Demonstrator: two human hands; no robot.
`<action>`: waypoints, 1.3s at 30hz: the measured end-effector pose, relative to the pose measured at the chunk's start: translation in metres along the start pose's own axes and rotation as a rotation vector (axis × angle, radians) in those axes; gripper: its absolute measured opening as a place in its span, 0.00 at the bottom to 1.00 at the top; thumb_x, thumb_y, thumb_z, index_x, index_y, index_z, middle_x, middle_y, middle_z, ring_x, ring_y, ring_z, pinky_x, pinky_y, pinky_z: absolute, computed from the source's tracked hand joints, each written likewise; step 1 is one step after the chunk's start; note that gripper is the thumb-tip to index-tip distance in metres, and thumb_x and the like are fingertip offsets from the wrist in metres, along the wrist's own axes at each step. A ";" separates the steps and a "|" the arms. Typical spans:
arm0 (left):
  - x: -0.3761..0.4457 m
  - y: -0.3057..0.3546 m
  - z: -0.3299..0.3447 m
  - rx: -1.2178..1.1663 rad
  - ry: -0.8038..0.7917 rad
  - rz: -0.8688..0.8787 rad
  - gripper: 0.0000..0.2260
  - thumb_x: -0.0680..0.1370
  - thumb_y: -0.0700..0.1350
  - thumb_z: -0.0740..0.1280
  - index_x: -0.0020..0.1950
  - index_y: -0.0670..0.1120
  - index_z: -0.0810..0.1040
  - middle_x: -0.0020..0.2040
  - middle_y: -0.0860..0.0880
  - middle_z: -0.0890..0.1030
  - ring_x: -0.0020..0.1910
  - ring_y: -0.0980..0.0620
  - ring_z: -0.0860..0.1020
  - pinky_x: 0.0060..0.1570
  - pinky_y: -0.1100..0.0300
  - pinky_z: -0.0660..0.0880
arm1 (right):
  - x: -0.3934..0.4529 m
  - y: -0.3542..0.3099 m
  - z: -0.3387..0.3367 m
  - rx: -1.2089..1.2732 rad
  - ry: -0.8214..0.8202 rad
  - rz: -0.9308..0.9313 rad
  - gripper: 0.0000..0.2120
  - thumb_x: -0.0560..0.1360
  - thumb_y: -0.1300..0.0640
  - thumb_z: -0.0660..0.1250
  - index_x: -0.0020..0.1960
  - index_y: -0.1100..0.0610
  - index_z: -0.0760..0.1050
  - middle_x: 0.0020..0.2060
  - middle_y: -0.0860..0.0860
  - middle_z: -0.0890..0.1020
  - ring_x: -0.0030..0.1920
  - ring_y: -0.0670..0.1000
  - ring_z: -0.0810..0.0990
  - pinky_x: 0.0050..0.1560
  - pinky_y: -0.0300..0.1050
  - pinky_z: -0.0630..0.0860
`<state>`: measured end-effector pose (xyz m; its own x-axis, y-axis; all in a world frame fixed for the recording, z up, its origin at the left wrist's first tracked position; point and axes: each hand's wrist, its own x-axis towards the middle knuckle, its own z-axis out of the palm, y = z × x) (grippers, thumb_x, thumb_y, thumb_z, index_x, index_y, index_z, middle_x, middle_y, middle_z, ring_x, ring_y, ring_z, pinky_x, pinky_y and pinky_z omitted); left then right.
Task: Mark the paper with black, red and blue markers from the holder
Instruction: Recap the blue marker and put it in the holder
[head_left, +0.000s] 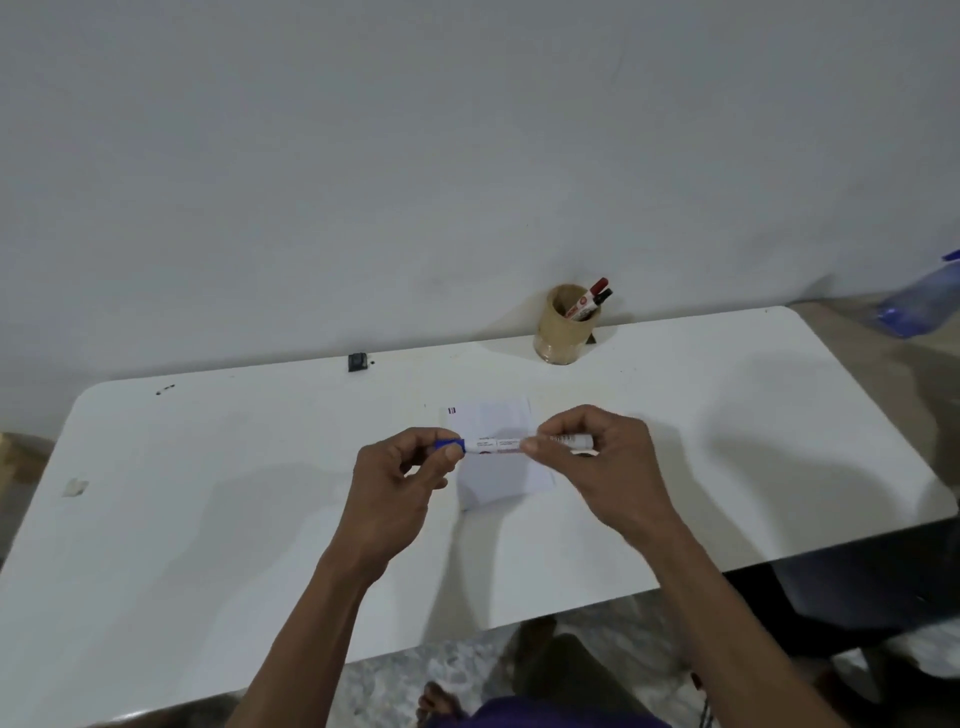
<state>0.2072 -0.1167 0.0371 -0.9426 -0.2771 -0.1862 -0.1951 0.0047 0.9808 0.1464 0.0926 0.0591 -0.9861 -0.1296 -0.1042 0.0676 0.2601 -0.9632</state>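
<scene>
A blue marker (493, 445) lies level between both hands, just above the white paper (506, 478) in the middle of the table. My left hand (400, 478) pinches its blue cap at the left end. My right hand (602, 462) grips the white barrel at the right. Small coloured marks (452, 410) show at the paper's top left corner. The round tan holder (563, 332) stands at the table's far edge, with a red marker (595, 291) and a black marker (602, 298) leaning out of it to the right.
The white table (208, 519) stands against a pale wall. A small black object (357, 362) sits at its far edge, a bit of tape (76, 487) at the left. A blue plastic bottle (919, 306) is at the far right. The floor and a bare foot (436, 701) show below.
</scene>
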 end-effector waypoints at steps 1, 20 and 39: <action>0.007 0.005 0.006 0.004 -0.010 0.010 0.05 0.78 0.39 0.71 0.48 0.47 0.85 0.43 0.44 0.85 0.41 0.54 0.79 0.44 0.60 0.81 | 0.006 0.002 -0.006 -0.096 -0.044 -0.027 0.07 0.67 0.58 0.83 0.41 0.55 0.85 0.36 0.51 0.87 0.35 0.44 0.80 0.35 0.39 0.77; 0.139 0.038 0.143 0.349 0.127 -0.023 0.19 0.74 0.50 0.76 0.62 0.48 0.79 0.51 0.52 0.83 0.48 0.59 0.81 0.46 0.67 0.76 | 0.158 0.003 -0.089 -0.063 0.163 -0.303 0.27 0.80 0.61 0.70 0.74 0.43 0.66 0.48 0.46 0.83 0.45 0.43 0.86 0.40 0.29 0.77; 0.211 0.012 0.200 0.377 0.102 0.059 0.29 0.67 0.51 0.81 0.61 0.57 0.70 0.56 0.59 0.75 0.56 0.55 0.76 0.55 0.66 0.71 | 0.250 0.042 -0.060 -0.137 0.291 -0.319 0.14 0.76 0.62 0.74 0.59 0.58 0.75 0.47 0.51 0.86 0.47 0.48 0.85 0.45 0.21 0.73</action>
<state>-0.0480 0.0174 -0.0026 -0.9272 -0.3597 -0.1045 -0.2447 0.3705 0.8960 -0.1065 0.1280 0.0074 -0.9572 0.0457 0.2858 -0.2483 0.3776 -0.8921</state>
